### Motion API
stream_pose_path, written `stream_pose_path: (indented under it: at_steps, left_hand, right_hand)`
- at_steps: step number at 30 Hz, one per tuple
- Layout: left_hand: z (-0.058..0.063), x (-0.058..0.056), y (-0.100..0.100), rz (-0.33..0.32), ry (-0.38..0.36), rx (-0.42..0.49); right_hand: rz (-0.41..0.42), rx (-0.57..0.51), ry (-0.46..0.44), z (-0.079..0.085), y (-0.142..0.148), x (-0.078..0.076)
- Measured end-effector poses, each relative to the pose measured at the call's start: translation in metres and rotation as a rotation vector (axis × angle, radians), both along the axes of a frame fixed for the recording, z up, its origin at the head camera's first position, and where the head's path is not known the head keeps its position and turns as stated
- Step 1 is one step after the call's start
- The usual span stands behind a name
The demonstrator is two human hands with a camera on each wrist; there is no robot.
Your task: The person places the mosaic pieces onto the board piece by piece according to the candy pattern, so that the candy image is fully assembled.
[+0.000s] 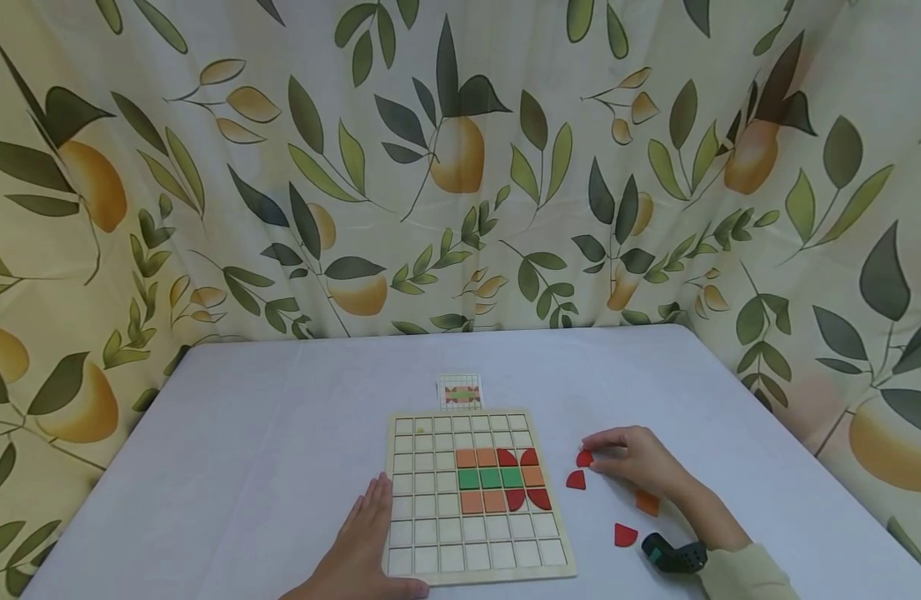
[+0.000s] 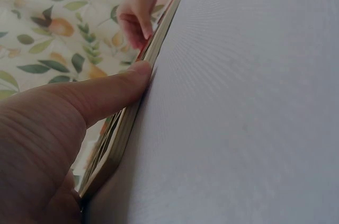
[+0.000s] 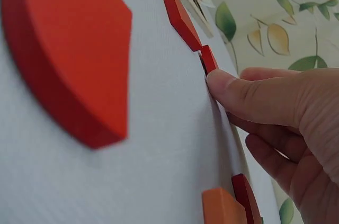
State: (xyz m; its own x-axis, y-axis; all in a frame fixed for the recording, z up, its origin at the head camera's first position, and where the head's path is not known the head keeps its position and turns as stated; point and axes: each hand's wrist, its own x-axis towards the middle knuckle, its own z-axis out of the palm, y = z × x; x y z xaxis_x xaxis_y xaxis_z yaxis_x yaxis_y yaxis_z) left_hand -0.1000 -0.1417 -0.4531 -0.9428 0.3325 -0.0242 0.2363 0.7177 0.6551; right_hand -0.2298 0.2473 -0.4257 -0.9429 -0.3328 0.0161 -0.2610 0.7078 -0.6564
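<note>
My left hand [image 1: 355,537] lies along the left side of a wooden grid board [image 1: 437,533], fingers straight, thumb at its near edge. In the left wrist view the thumb [image 2: 114,90] presses the board's rim. Coloured pieces sit in the grid: orange squares [image 1: 466,458], a row of green squares [image 1: 490,477] and red quarter-circles [image 1: 538,498]. Right of the board, my right hand [image 1: 643,458] pinches a red quarter-circle piece [image 3: 209,59] between thumb and fingers, at the tabletop. Another red quarter-circle [image 1: 576,480] lies just beside it.
A small pattern card [image 1: 461,392] lies beyond the board's far edge. A loose red quarter-circle [image 1: 625,535] and an orange piece [image 1: 648,502] lie near my right wrist, which wears a black device [image 1: 673,554]. A leaf-print curtain [image 1: 460,250] hangs behind the white-covered table [image 1: 242,467].
</note>
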Motion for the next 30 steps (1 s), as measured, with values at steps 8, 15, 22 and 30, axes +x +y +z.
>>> stream_pose_path:
  at_steps: [8,15,22,30]
  left_hand:
    - [-0.002,0.000,0.000,-0.005,-0.004,0.018]
    - [-0.002,0.000,-0.001,0.006,-0.003,0.006]
    - [0.000,-0.002,0.000,0.010,-0.019,-0.009]
    - [0.000,-0.001,0.000,0.007,-0.014,0.020]
  right_hand:
    - [-0.035,-0.012,0.029,0.000,-0.012,0.002]
    - [-0.027,-0.054,-0.025,-0.001,-0.030,-0.002]
    - [0.025,-0.065,0.004,0.001,-0.043,-0.001]
    - [0.053,-0.056,0.056,0.002,-0.058,0.000]
